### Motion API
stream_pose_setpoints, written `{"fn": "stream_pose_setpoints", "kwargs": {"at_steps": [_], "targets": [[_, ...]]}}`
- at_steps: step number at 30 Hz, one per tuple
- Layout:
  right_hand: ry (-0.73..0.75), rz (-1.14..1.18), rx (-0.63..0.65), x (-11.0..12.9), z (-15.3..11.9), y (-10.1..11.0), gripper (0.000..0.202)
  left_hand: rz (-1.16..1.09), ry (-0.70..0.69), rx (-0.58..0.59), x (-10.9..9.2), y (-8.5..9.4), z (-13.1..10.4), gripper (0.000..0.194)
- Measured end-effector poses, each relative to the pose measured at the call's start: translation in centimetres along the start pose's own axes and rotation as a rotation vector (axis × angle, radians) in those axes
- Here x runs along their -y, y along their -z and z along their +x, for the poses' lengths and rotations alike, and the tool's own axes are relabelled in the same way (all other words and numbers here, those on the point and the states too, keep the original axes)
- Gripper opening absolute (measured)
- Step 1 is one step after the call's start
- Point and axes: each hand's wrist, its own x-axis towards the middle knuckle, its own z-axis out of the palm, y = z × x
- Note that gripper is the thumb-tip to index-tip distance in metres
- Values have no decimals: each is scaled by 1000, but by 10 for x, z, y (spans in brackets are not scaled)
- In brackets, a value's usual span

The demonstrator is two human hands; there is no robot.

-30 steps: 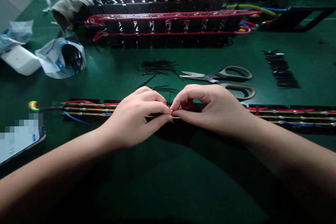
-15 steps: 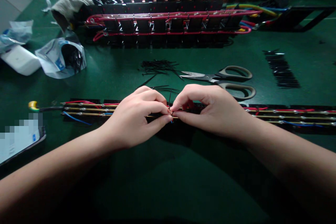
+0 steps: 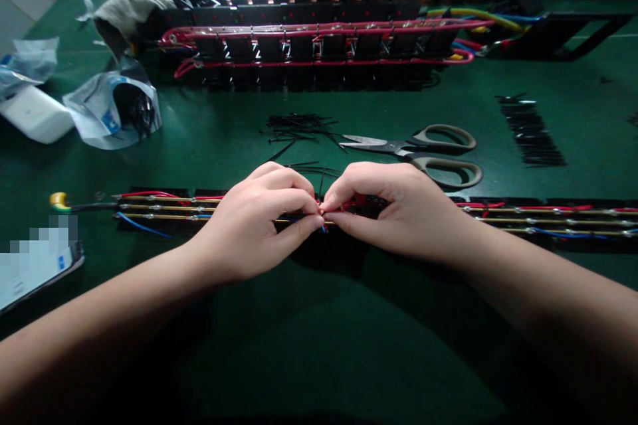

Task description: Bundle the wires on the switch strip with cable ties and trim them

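My left hand [image 3: 266, 216] and my right hand [image 3: 399, 206] meet over a long black strip [image 3: 503, 216] with brass rods and red and blue wires. Thumb and forefinger of each hand are pinched together, the tips almost touching. A thin black cable tie [image 3: 322, 180] sticks up between the fingertips, which close on its lower part. The fingers hide most of the pinched spot. Just beyond the hands lie a loose pile of black cable ties [image 3: 299, 125] and scissors [image 3: 406, 146] with their blades apart.
Wired black assemblies [image 3: 319, 46] span the back of the green table [image 3: 319, 345]. At right lies a row of cable ties [image 3: 532, 133]. An opened plastic bag [image 3: 97, 116], a white box [image 3: 37, 114] and a phone [image 3: 37, 269] are at left. A yellow-tipped connector [image 3: 58, 201] ends the strip.
Both hands keep their pinch at the same spot on the strip. The whole view has shifted slightly; nothing else has visibly moved.
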Motion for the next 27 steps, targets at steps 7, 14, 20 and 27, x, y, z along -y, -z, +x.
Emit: {"fn": "stream_pose_setpoints", "kwargs": {"at_steps": [7,14,20,27], "targets": [[-67,106,52,1,2,5,9,11,-16,-9,-1,0,0,14],[-112,123,79,1,3,5,12,23,-19,-17,0,-1,0,14],[-177,141,97,2,5,6,10,35,-24,-32,1,-2,0,13],[-106,93,82,2,4,4,9,47,2,-86,-1,-1,-1,13]]}}
